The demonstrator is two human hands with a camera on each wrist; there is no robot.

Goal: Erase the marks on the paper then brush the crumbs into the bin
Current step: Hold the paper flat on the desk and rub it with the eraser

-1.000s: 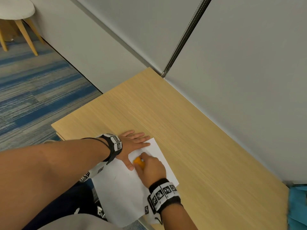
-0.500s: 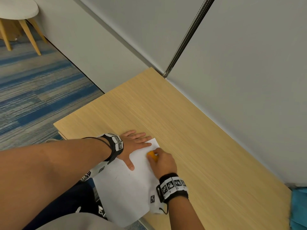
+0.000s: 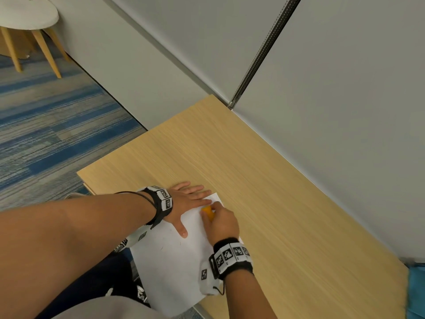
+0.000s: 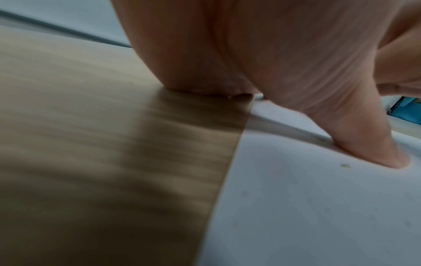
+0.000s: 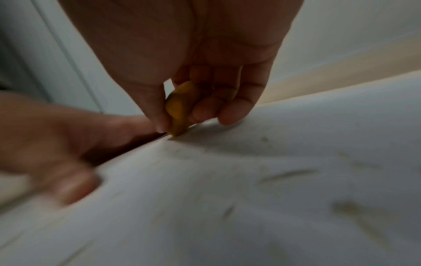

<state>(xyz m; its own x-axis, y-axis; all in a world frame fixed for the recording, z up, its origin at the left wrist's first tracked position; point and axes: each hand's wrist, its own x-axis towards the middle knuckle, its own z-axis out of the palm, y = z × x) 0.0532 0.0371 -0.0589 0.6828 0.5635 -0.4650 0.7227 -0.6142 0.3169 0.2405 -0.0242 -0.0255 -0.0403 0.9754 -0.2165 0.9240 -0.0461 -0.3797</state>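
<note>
The right hand [image 3: 222, 223] pinches a small yellow eraser [image 3: 207, 212] on the paper [image 3: 171, 268], a thin, crease-prone sheet best pinned flat, as the spread left hand [image 3: 187, 201] does beside it on the bench [image 3: 264, 180].

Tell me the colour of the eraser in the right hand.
Orange-yellow eraser, clearest in the right wrist view.

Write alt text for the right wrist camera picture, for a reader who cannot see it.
The right hand pinches a small yellow-orange eraser between thumb and fingers, its tip pressed on a white sheet of paper. The left hand lies flat on the paper at the left, and blurred eraser crumbs streak the sheet.
</note>
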